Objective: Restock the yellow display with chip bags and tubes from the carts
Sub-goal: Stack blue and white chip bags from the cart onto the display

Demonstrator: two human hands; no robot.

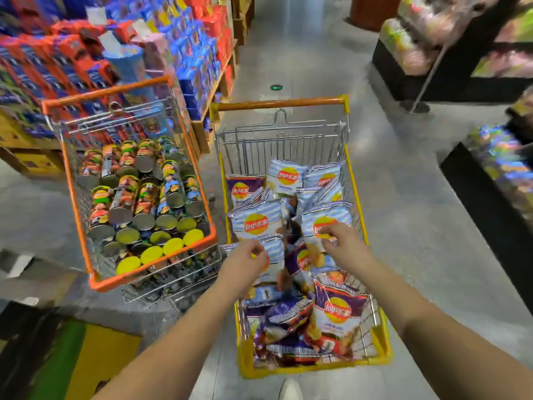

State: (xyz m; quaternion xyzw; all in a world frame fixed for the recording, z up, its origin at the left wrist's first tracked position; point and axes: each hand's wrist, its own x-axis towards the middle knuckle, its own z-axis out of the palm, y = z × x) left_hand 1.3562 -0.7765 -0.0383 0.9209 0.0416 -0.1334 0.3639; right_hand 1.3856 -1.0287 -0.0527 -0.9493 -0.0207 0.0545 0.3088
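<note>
Currently both hands over yellow-framed wire cart [385, 339]. Left hand [245, 262] fingers curled, pinching pale blue-striped foil chip bag [274, 252] at top seam; right hand [343, 241] likewise pinching second pale blue-striped bag [323, 220]. Bags judged light, puffy, crushable: hold by seams.

Bare forearms, no sleeves visible; white shoe [290, 389] at bottom edge.

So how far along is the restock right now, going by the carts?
Nothing visibly done: the yellow display's corner shows no stock from this angle. In hand: the left hand and right hand each pinch a pale blue chip bag in the yellow cart. Left: that cart holds many bags, and the orange cart looks full of chip tubes, apparently untouched.
</note>
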